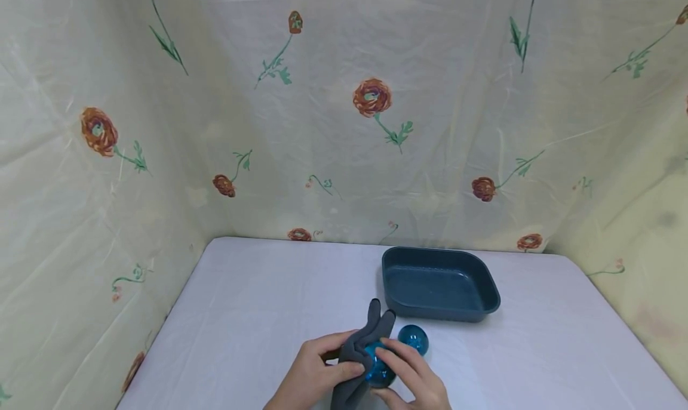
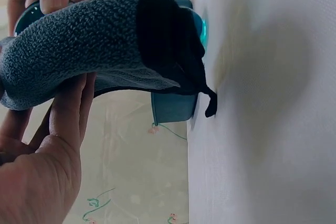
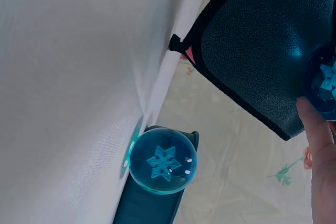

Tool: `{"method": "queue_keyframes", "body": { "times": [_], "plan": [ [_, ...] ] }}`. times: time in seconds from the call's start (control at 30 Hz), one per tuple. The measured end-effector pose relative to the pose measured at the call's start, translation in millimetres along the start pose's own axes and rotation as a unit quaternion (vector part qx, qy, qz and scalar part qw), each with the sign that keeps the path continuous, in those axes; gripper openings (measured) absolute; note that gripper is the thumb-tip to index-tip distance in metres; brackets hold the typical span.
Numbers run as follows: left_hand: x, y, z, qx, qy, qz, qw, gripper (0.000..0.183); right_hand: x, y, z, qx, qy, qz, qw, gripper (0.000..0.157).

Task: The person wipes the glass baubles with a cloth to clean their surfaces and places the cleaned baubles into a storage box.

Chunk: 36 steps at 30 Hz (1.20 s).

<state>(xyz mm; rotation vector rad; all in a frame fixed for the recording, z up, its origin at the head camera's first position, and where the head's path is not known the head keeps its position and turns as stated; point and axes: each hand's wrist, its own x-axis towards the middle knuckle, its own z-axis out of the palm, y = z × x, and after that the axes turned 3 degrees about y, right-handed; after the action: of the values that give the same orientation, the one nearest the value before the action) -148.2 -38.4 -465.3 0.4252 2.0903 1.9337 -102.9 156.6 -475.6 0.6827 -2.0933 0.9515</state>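
My left hand [image 1: 317,362] holds a folded dark grey cloth [image 1: 355,353] with black edging, its thumb on the near side. Against the cloth, the fingers of my right hand [image 1: 414,377] grip a clear blue ball [image 1: 379,367]. In the right wrist view a snowflake shape shows inside that held ball [image 3: 323,80]. A second blue ball [image 1: 413,339], also with a snowflake [image 3: 163,162] in it, sits on the table just beyond my right hand. The left wrist view shows the cloth [image 2: 89,40] draped over the left fingers, with its corner hanging down; the held ball is mostly hidden there.
A dark teal rectangular tray [image 1: 441,311] stands behind the balls, right of centre on the white table [image 1: 242,314]. Flower-printed curtains [image 1: 322,129] hang around the back and sides of the table.
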Motion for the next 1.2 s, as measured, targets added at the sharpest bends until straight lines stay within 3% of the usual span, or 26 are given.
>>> {"method": "queue_keyframes", "body": {
  "times": [0.33,0.77,1.03,1.2],
  "plan": [
    [-0.6,-2.8,1.2,-0.007,-0.016,0.043,0.9989,0.039,1.0,-3.7,-2.5,-0.005,-0.010,0.037,0.999,0.067],
    [-1.7,-3.3,1.4,-0.025,-0.027,0.068,0.9970,0.047,-1.0,-6.9,-0.6,0.047,-0.027,0.135,0.989,0.063],
    [-2.2,-4.7,1.7,-0.027,-0.033,0.083,0.9956,0.050,0.0,-8.0,-4.8,0.090,-0.071,0.202,0.973,0.054],
    [-1.9,-5.4,1.8,-0.029,-0.040,0.092,0.9945,0.055,0.7,-9.6,-3.5,0.122,-0.051,0.245,0.960,0.051]
  ]
}}
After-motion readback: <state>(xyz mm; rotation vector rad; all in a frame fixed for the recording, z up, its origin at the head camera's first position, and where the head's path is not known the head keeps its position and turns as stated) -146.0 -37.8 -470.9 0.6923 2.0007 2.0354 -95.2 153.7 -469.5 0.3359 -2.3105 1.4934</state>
